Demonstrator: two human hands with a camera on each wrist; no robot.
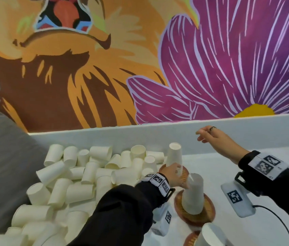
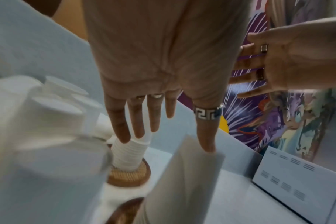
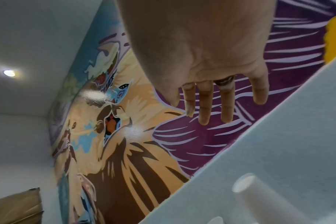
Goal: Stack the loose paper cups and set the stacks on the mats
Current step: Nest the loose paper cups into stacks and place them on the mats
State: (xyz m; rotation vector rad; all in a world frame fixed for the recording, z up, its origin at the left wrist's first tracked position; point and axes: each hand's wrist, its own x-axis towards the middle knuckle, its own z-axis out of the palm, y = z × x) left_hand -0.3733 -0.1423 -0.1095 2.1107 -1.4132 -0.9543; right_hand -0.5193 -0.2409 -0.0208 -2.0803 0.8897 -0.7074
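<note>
Head view: left hand beside far stack; right hand raised.

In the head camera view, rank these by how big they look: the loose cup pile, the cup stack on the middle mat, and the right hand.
1. Loose cup pile, by far the largest.
2. Cup stack on the middle mat.
3. Right hand, open and raised; it looks close in size to the stack, so that order is unsure.

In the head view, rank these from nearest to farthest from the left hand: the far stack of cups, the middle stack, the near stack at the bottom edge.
1. far stack: the left hand is at its base, on the far mat.
2. middle stack: just right of the hand, toward the camera, on the middle mat.
3. near stack: at the bottom edge, farthest.
</note>
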